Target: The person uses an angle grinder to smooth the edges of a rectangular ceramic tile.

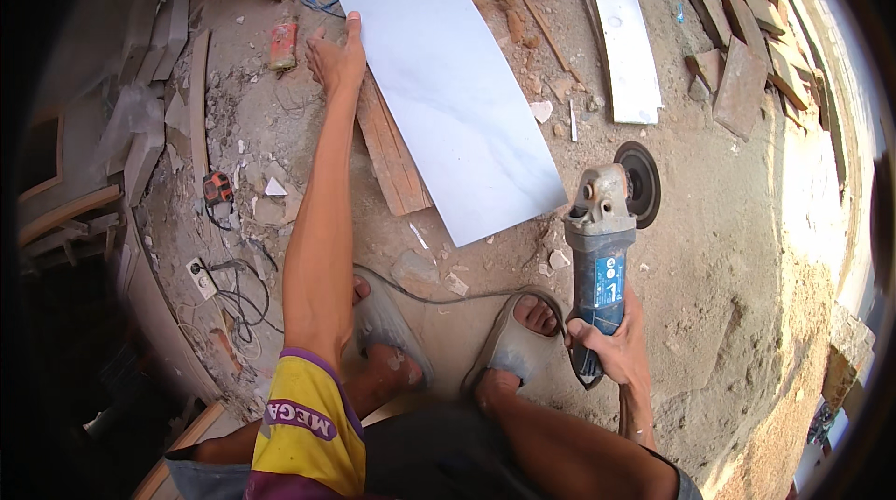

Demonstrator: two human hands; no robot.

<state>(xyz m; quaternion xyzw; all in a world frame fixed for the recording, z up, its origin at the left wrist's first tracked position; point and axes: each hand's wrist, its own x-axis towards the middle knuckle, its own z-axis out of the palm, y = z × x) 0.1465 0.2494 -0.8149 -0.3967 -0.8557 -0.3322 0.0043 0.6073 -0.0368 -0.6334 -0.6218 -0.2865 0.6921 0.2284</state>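
Observation:
A white marble-patterned tile (450,94) lies slanted on a wooden board (392,164) on the dusty ground, in the upper middle. My left hand (338,56) grips the tile's left edge near its far corner, thumb against it, fingers curled. On the right, my right hand (611,346) is closed round the blue and grey body of an angle grinder (597,271), whose dark disc (642,184) is held upright beside the tile's near right corner. The grinder's cord (434,299) runs leftward past my sandalled feet.
Tile pieces (625,47) lie behind; wood offcuts (742,80) are heaped at right. At left lie a bottle (284,42), orange tape measure (217,188), power socket (203,278) with tangled wires and stacked boards (163,33). Small rubble and shards cover the ground. My feet (392,360) are below.

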